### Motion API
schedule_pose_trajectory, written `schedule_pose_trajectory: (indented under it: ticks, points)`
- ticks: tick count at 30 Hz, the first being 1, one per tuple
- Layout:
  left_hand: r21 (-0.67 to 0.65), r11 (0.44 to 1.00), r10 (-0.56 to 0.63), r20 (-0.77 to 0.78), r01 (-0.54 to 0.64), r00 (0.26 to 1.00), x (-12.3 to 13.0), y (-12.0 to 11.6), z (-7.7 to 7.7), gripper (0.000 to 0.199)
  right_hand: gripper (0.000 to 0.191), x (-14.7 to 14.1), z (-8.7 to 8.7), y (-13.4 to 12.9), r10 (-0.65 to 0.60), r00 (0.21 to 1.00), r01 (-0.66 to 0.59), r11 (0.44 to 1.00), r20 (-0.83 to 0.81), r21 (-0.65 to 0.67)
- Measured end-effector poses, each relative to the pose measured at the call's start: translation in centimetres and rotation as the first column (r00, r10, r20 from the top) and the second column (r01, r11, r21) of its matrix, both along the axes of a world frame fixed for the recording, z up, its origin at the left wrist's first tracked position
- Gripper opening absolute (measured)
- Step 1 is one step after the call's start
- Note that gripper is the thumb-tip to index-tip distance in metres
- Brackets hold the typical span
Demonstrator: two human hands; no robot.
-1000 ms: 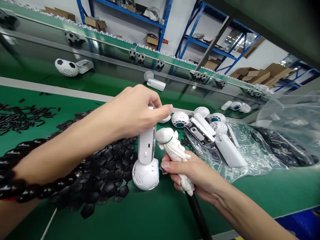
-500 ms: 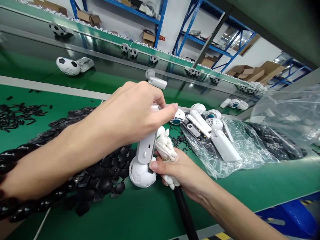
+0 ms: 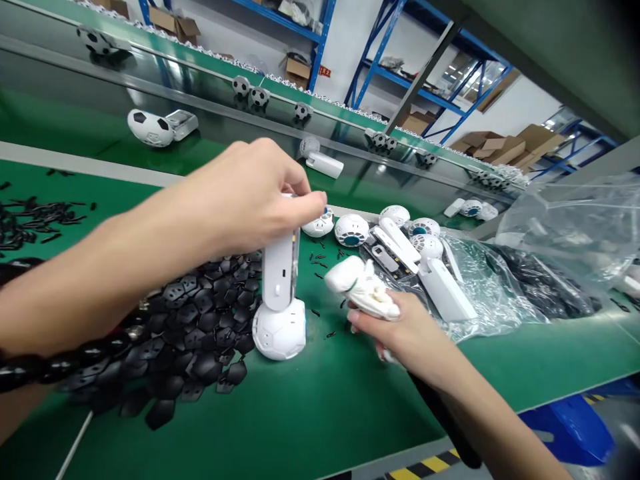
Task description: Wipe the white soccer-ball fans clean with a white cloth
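Note:
My left hand (image 3: 250,193) grips the upper end of a white housing (image 3: 279,273), which stands nearly upright. Its lower end joins a white ball-shaped part (image 3: 280,330) with pentagon-patterned panels, low over the green mat. To the right, my right hand (image 3: 395,327) is closed around a tool wrapped in white cloth (image 3: 365,287); a black handle (image 3: 445,420) runs down from it toward the table's front edge. The cloth-wrapped head points up and left, apart from the ball part. Many black pentagon pieces (image 3: 200,353) lie heaped left of the ball.
Small black strips (image 3: 40,217) are scattered at the far left. White ball parts (image 3: 351,230) and housings on a clear plastic bag (image 3: 490,293) lie at the right. Behind runs a green belt (image 3: 225,127) with football-patterned units (image 3: 151,128). A blue bin (image 3: 570,430) sits below right.
My right hand and the wrapped tool have moved right, away from the ball part, and the tool has tilted leftward. My left hand has shifted slightly left and up with the housing.

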State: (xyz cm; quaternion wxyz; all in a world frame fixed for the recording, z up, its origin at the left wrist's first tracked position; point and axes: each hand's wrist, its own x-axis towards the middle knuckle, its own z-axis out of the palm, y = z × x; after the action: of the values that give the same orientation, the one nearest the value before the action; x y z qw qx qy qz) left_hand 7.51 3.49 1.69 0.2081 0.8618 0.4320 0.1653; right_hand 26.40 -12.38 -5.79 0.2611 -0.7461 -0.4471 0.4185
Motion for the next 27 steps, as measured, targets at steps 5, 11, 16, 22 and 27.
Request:
schedule_pose_trajectory:
  ticks: [5, 11, 16, 22, 27]
  points:
    - [-0.033, 0.997, 0.072, -0.062, -0.075, 0.995, -0.4, -0.4, 1.5, 0.034, 0.031, -0.2, -1.5, 0.4, 0.062, 0.99, -0.065, 0.998, 0.125, 0.02]
    - [-0.002, 0.998, 0.066, 0.028, -0.066, 0.997, -0.5, 0.4, 0.4, 0.038, 0.023, 0.0, -1.7, 0.7, 0.103, 0.987, -0.104, 0.995, 0.124, 0.0]
    - [-0.015, 0.997, 0.074, 0.009, -0.074, 0.997, -0.7, 0.9, -0.1, 0.037, 0.027, -0.4, -1.8, 1.3, 0.112, 0.978, -0.117, 0.993, 0.177, 0.019]
    - [-0.039, 0.996, 0.081, 0.013, -0.081, 0.997, -0.5, 0.9, -0.1, 0.036, 0.029, -0.6, -0.6, 1.2, 0.092, 0.995, -0.094, 0.995, -0.047, -0.041]
    - [-0.055, 0.996, 0.081, 0.071, -0.077, 0.994, -0.4, 1.8, -0.9, 0.041, 0.023, -0.9, 1.7, 1.2, -0.036, 0.943, 0.013, 0.997, -0.33, -0.07]
